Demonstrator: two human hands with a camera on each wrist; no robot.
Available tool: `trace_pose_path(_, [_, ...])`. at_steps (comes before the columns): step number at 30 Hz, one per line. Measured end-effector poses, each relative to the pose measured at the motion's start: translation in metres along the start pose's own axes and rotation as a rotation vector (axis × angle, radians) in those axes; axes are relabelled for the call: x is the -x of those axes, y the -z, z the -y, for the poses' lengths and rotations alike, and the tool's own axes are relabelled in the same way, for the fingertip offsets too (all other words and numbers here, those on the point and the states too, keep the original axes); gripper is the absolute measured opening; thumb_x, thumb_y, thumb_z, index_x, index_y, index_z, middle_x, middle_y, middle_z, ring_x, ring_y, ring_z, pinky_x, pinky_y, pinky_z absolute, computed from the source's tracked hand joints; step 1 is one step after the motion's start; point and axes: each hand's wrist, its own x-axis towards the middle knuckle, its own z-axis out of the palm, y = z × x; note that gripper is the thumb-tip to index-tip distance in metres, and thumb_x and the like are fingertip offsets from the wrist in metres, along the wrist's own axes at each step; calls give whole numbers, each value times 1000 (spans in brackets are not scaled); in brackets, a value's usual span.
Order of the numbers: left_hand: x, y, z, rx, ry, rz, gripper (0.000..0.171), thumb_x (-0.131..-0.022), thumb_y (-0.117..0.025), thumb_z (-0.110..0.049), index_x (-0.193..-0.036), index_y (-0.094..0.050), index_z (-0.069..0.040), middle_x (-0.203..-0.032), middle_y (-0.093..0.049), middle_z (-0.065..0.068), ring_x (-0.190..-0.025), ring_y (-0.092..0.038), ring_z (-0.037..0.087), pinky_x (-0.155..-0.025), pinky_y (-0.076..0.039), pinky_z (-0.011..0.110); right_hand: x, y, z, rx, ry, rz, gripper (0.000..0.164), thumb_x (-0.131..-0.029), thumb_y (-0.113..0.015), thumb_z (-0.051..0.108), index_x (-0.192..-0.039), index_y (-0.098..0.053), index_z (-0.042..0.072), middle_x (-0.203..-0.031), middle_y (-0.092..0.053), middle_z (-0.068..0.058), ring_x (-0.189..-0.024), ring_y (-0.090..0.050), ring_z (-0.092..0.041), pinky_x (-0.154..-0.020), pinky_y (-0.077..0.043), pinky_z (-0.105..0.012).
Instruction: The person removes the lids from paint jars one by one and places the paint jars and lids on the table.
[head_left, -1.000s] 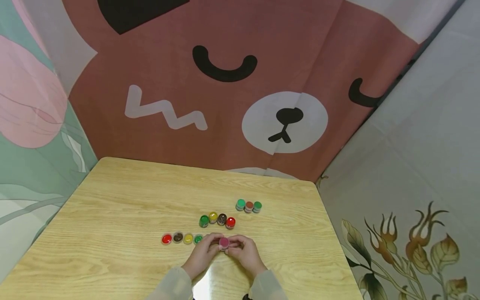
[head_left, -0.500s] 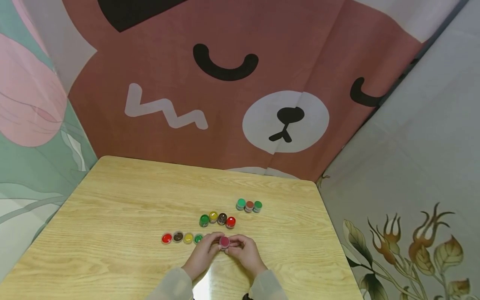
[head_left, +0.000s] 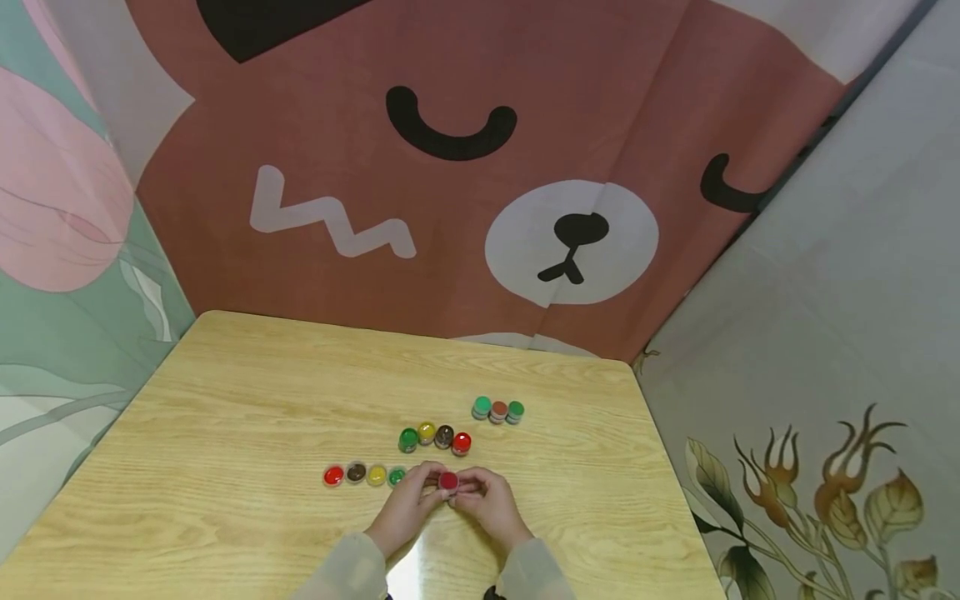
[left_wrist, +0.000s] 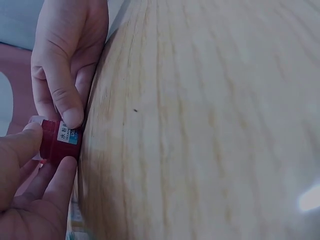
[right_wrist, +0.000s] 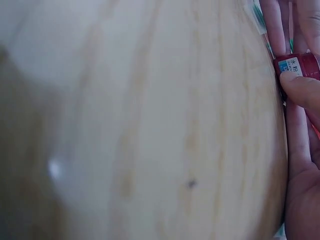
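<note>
A small paint jar with a dark red top is held between both hands at the table's near middle. My left hand pinches it from the left and my right hand from the right. In the left wrist view, the dark red jar bears a white and blue label. There, the left thumb lies on its pale upper rim and the right thumb presses near the label. The right wrist view shows the jar at its edge, with the right thumb against the label.
Four-sided wooden table. Just left of the hands lies a row of lids or shallow pots, including a red one. Beyond the hands stand several open-looking paint jars, among them a green one. Further back are three stacked-looking jars.
The held jar's top looks darker red than before, when it was pinker. Both hands keep their grip and have shifted only very slightly.
</note>
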Motion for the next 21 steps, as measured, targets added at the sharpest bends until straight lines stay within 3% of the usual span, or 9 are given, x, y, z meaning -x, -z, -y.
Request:
trace_pose_path(9, [-2,8,-2,-35,3,51,36,-95,-70,-13,-128,-59,-1,-124,-62,14,-115,-63,33,-101,-52,50,1,-1,1,2,14,-2,35,-78,-78,-16,-110,-69,-6,-97,-70,-13,-87,-68,-15,-81,-61,-24])
trace_pose_path(18, [-14,22,-9,-70,-160,115,30,-91,-73,-3,-119,-65,2,-118,-61,11,-108,-65,32,-93,-58,35,1,-1,0,21,21,-5,34,-77,-79,-15,-108,-69,-6,-97,-70,-10,-88,-68,-15,-80,-61,-23])
trace_pose_path(21, [-16,23,-12,-133,-183,137,28,-89,-75,-4,-116,-68,-1,-116,-63,7,-105,-65,28,-93,-58,35,2,-1,1,15,20,3,34,-78,-78,-14,-109,-69,-7,-97,-70,-10,-87,-68,-14,-80,-61,-24])
